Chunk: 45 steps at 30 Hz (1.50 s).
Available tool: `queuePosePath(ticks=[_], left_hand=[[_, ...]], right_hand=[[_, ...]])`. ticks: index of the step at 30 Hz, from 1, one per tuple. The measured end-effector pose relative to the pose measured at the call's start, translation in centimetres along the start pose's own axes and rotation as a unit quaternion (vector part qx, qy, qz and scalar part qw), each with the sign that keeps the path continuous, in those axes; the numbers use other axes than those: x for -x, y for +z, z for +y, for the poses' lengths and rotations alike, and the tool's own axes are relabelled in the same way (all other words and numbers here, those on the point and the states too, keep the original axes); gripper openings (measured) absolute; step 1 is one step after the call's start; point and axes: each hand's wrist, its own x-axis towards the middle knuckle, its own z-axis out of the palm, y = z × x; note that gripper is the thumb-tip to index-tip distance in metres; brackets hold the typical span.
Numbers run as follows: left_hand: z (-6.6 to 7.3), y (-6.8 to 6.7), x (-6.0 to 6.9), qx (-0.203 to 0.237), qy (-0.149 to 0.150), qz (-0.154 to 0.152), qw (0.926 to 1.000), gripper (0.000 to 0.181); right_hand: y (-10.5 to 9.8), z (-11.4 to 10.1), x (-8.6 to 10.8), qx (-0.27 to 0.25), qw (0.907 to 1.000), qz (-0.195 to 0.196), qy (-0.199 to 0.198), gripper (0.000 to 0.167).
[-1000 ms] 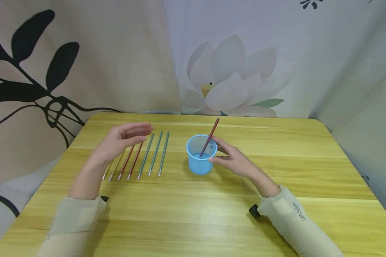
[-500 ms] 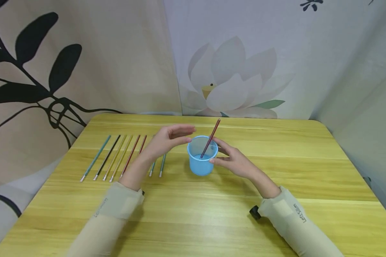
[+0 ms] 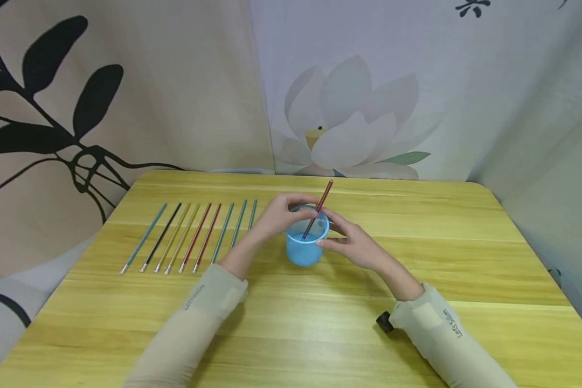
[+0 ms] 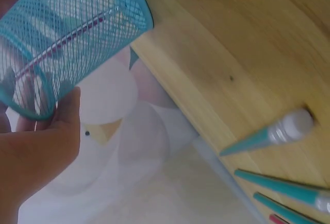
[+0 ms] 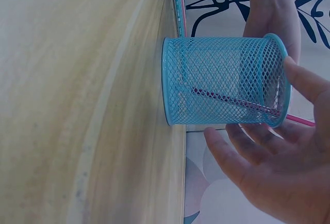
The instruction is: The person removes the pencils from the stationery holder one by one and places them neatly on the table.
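A light-blue mesh pencil cup (image 3: 304, 251) stands upright on the table. One dark red pencil (image 3: 325, 194) leans inside it, its top sticking out above the rim. My right hand (image 3: 351, 245) holds the cup from the right, thumb at the near rim and fingers around the far side. My left hand (image 3: 283, 218) is over the cup's left rim, with thumb and fingertips apart and close to the red pencil; whether they touch it cannot be told. In the right wrist view, the left hand (image 5: 273, 15) is partly hidden behind the mesh.
Left of the cup lies a row of several pencils: a teal pencil (image 3: 143, 238), a black pencil (image 3: 161, 237), yellow ones, red ones and green ones (image 3: 223, 231). The wooden table (image 3: 320, 334) ends at a patterned curtain (image 3: 199, 97) behind.
My left hand has moved right, from above the pencil row to the cup's rim, uncovering most of the row. The right hand, cup and leaning pencil look unchanged.
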Motion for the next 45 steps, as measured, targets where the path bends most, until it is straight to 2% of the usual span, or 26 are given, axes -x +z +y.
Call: queuePosePath(ticks=[3,6,11,14,16,18,20,22,24,25,26,28,30,33,35,37,42,45], left_hand=[[0.2,0.5,-0.3,-0.016,-0.006,0.016,0.9997,0.03],[0.3,0.8,-0.4,-0.009,-0.013,0.035,0.9992,0.025],[1.0,0.4,-0.1,0.047,-0.01,0.063,0.9968,0.024],[1.8,-0.3,0.5,0.102,0.001,0.096,0.9901,0.024],[2.5,-1.0,1.0,0.152,0.009,0.12,0.9809,0.023],[3.3,-1.8,1.5,0.211,0.021,0.143,0.9668,0.021],[4.0,-2.6,2.0,0.274,0.038,0.163,0.947,0.016],[4.6,-3.4,2.4,0.334,0.056,0.182,0.9228,0.015],[4.9,-4.3,2.9,0.365,0.074,0.206,0.905,0.016],[4.9,-4.7,3.0,0.373,0.077,0.216,0.8991,0.016],[4.8,-5.1,3.2,0.375,0.077,0.224,0.8966,0.018],[4.2,-5.8,3.7,0.361,0.064,0.234,0.9006,0.025],[3.4,-6.3,4.2,0.332,0.036,0.235,0.913,0.031],[1.7,-6.7,4.9,0.292,-0.029,0.223,0.9297,0.038],[0.7,-6.9,5.2,0.267,-0.071,0.207,0.9386,0.041],[-0.4,-6.8,5.4,0.248,-0.107,0.191,0.9437,0.044],[-2.9,-6.3,5.7,0.193,-0.159,0.132,0.9592,0.047],[-3.9,-6.0,5.6,0.156,-0.181,0.095,0.9664,0.048]], right_hand=[[0.0,0.0,0.1,0.002,1.0,0.001,0.0,0.073],[0.0,0.0,0.1,0.003,1.0,0.002,0.002,0.073],[0.0,0.1,0.0,0.006,0.9999,0.004,0.008,0.074],[0.0,0.1,0.0,0.006,0.9999,0.005,0.008,0.074],[0.0,0.1,0.0,0.005,1.0,0.007,0.005,0.074],[0.0,0.0,0.0,0.001,1.0,0.008,0.004,0.074],[0.0,0.0,0.0,-0.001,1.0,0.008,0.003,0.074],[0.1,0.1,0.0,-0.002,1.0,0.008,0.002,0.075],[0.1,0.1,0.0,-0.002,1.0,0.007,0.001,0.075],[0.1,0.1,0.0,0.0,1.0,0.006,0.001,0.075],[0.1,0.1,0.0,0.0,1.0,0.006,0.001,0.075],[0.1,0.1,0.0,0.0,1.0,0.005,0.001,0.075],[0.2,0.1,0.1,0.0,1.0,0.003,0.0,0.074],[0.2,0.1,0.0,0.001,1.0,0.001,-0.002,0.075],[0.1,0.1,0.0,0.002,1.0,0.001,-0.003,0.075],[0.2,0.0,0.0,0.004,1.0,0.0,-0.002,0.075],[0.2,0.0,0.0,0.005,1.0,0.002,0.001,0.076],[0.2,0.0,0.0,0.004,1.0,0.003,0.001,0.076]])
